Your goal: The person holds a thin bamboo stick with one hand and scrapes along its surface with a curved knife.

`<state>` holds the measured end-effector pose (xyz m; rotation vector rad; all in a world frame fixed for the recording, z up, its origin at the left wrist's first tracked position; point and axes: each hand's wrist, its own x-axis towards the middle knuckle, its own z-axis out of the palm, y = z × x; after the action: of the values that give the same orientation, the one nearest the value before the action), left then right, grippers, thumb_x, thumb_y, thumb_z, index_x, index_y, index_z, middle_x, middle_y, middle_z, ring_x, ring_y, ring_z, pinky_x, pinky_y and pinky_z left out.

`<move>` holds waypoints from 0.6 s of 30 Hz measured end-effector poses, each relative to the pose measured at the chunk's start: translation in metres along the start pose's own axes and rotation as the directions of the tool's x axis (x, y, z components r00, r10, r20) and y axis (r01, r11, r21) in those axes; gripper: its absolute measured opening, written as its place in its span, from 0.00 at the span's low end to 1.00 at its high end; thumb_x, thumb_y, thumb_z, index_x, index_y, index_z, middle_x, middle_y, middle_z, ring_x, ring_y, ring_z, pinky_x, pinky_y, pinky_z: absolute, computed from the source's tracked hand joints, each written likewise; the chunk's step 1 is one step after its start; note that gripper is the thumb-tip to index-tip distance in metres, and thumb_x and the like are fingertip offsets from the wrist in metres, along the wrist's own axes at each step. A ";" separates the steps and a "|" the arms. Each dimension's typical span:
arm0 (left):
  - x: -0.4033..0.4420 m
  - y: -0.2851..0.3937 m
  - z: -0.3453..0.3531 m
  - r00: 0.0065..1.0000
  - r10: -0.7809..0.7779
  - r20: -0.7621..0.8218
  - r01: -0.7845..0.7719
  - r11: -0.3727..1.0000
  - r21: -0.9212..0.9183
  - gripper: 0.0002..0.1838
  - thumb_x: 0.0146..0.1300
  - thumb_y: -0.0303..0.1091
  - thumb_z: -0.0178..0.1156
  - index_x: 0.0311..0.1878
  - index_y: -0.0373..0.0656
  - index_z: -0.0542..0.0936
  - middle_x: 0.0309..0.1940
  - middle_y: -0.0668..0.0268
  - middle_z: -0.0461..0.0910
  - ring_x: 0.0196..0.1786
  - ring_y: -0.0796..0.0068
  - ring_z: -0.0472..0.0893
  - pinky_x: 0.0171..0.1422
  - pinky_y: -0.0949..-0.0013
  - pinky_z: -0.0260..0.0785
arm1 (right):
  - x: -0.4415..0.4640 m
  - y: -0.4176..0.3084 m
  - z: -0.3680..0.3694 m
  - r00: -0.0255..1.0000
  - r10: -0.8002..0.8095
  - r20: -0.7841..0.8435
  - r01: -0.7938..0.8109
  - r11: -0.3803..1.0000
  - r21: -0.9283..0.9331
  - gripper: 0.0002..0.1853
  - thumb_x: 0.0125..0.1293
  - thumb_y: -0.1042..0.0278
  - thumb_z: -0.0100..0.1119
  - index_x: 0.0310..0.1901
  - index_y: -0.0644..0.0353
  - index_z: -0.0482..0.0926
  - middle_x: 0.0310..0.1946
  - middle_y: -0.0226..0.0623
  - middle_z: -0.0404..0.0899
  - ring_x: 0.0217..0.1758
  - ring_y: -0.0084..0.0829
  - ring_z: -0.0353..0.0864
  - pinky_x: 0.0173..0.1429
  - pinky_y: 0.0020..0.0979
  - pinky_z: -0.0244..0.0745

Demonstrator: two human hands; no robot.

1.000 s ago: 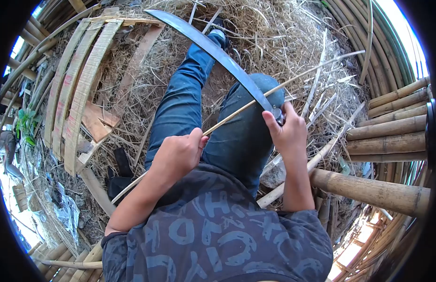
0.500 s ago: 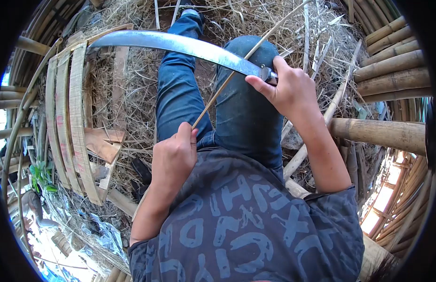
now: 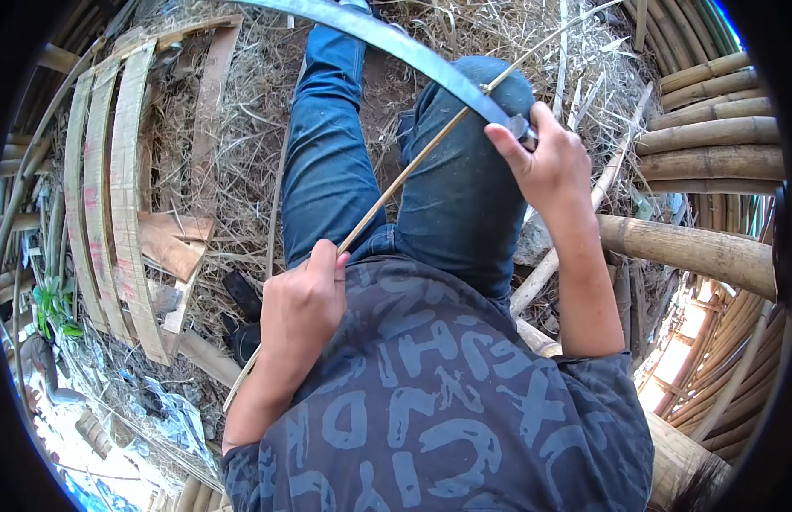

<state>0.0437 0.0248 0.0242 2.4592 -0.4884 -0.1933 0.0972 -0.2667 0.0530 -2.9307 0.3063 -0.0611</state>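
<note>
My left hand (image 3: 306, 294) is closed around a thin bamboo strip (image 3: 413, 166), which slants up to the right across my raised knee. One end of the strip runs back beneath my left forearm. In my right hand (image 3: 554, 158) is the handle of a long curved blade (image 3: 387, 43), mostly hidden by my fingers. The blade arcs to the upper left, out of the frame's top, and lies across the strip over my knee (image 3: 490, 77). A small raised sliver shows on the strip beside the blade's edge.
Wooden slats (image 3: 127, 196) joined in a curved frame lie at the left, near a broken board (image 3: 170, 243). Straw and shavings (image 3: 242, 171) cover the ground. A thick bamboo pole (image 3: 686, 243) and stacked bamboo (image 3: 711, 141) stand at the right.
The blade has tilted, its far end rising out of view. My right hand has moved slightly right and down. My left hand has shifted a little left and down, still holding the strip.
</note>
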 end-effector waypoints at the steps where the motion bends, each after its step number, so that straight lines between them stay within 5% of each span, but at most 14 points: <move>1: -0.004 0.000 -0.004 1.000 0.002 0.011 -0.002 1.000 -0.003 0.10 0.71 0.31 0.53 0.32 0.39 0.69 0.16 0.51 0.72 0.21 0.47 0.76 0.24 0.52 0.64 | -0.001 -0.002 -0.002 1.000 0.012 0.009 -0.011 0.999 -0.041 0.45 0.55 0.16 0.46 0.35 0.63 0.74 0.21 0.52 0.80 0.33 0.56 0.84 0.36 0.49 0.78; 3: -0.014 -0.008 -0.009 1.000 0.012 0.025 -0.014 0.997 0.077 0.10 0.69 0.31 0.55 0.31 0.40 0.69 0.16 0.57 0.74 0.20 0.55 0.78 0.22 0.57 0.67 | -0.002 -0.003 -0.001 0.998 0.037 0.045 -0.036 0.999 -0.037 0.45 0.55 0.16 0.46 0.36 0.63 0.74 0.22 0.52 0.80 0.34 0.56 0.84 0.37 0.49 0.78; 8: -0.070 -0.059 -0.025 0.998 -0.057 -0.013 0.059 0.988 0.140 0.09 0.67 0.28 0.55 0.30 0.39 0.70 0.15 0.56 0.72 0.20 0.53 0.77 0.23 0.57 0.66 | 0.002 0.003 -0.009 0.985 0.171 0.005 -0.171 0.985 0.007 0.45 0.57 0.18 0.45 0.37 0.65 0.76 0.25 0.54 0.81 0.37 0.57 0.83 0.43 0.49 0.77; 18: -0.045 -0.048 -0.005 0.999 -0.038 -0.028 0.039 0.998 0.056 0.10 0.67 0.31 0.56 0.30 0.40 0.68 0.17 0.56 0.74 0.21 0.53 0.78 0.24 0.56 0.68 | -0.005 -0.008 -0.006 0.997 0.000 -0.080 -0.003 0.999 -0.037 0.40 0.56 0.20 0.51 0.33 0.62 0.74 0.19 0.48 0.78 0.28 0.54 0.82 0.32 0.47 0.76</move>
<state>0.0179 0.0802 0.0004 2.5246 -0.4410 -0.1636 0.0936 -0.2594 0.0601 -2.9699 0.3253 -0.1754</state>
